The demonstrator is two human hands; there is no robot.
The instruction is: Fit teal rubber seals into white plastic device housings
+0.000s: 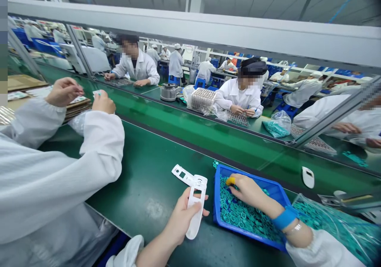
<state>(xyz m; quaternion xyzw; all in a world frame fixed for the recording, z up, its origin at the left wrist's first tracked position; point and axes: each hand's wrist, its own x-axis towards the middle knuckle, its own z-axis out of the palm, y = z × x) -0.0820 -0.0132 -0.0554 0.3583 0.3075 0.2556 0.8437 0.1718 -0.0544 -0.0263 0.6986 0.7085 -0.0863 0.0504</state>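
Note:
My left hand [183, 215] is closed around a long white plastic shell [196, 207], held upright over the green mat [149, 179]. A second white shell [183, 175] lies flat on the mat just behind it. My right hand [247, 189] reaches into a blue tray [276, 189] full of small teal rings [238, 213]. Its fingers are pinched among the rings, and a yellow cot covers one fingertip [230, 180]. A blue strap [285, 218] circles that wrist.
A co-worker in a white coat [44, 171] sits close on my left, hands raised over cardboard sheets [77, 106]. A clear bag of teal rings [333, 223] lies at the right. A white oval part [308, 177] rests on the green conveyor belt [208, 136]. Other workers sit across.

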